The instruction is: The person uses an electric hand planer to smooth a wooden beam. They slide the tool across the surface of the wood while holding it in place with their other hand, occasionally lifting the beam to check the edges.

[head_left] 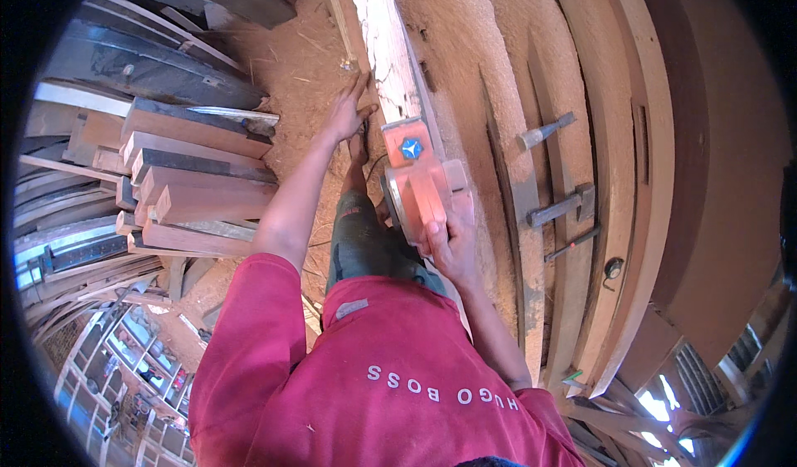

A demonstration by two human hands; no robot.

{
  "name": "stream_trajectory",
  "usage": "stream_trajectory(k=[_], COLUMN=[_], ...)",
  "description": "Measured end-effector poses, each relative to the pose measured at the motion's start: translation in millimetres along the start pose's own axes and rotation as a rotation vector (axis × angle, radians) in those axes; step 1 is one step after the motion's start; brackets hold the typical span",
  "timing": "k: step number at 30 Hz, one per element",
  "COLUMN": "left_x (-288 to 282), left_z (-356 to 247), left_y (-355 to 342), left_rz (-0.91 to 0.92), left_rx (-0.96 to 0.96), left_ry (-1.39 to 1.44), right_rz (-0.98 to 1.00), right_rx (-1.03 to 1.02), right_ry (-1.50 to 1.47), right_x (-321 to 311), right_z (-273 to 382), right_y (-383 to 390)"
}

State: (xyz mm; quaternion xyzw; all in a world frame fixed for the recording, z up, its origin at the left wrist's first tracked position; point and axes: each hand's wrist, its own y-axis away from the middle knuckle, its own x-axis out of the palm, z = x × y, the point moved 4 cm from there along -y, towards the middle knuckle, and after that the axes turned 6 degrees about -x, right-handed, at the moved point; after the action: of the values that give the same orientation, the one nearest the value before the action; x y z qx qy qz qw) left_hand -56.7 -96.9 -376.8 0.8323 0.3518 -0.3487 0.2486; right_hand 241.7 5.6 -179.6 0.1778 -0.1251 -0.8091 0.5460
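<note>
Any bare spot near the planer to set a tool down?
One free patch: the sawdust-covered bench top between the long pale plank and the grey metal chisels. Crowded: the right hand grips the orange power planer on the plank, the left hand presses its edge, and stacked reddish timber offcuts fill the left.

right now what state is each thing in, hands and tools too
left hand: fingers spread, resting against the plank's left edge
right hand: fingers closed round the planer's handle
orange power planer: upright, sitting on the plank
plank: lying flat along the bench, pale top face
workbench: covered in sawdust
chisel: lying loose on the bench, untouched
hammer: lying flat on the bench, untouched
stacked timber: piled flat at left
</note>
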Motion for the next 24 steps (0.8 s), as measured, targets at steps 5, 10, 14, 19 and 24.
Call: stream_trajectory(k=[5, 10, 14, 19, 24], left_x=[-3, 11, 10, 8, 0], left_z=[-6, 20, 26, 18, 5], left_y=[-8, -5, -2, -4, -8], left_rz=[0.203, 0.274, 0.358, 0.433, 0.302], left_rx=[-0.055, -0.074, -0.174, -0.241, -0.139], left_ry=[0.105, 0.11, 0.288, 0.162, 0.168], right_rz=[-0.01, 0.015, -0.031, -0.152, -0.224], right_rx=[0.011, 0.024, -0.118, -0.434, -0.499], right_ry=[0.03, 0.054, 0.185, 0.153, 0.235], right_x=[6, 20, 31, 51, 57], right_z=[2, 57, 93, 137, 177], right_y=[-29, -118, -197, -300, -394])
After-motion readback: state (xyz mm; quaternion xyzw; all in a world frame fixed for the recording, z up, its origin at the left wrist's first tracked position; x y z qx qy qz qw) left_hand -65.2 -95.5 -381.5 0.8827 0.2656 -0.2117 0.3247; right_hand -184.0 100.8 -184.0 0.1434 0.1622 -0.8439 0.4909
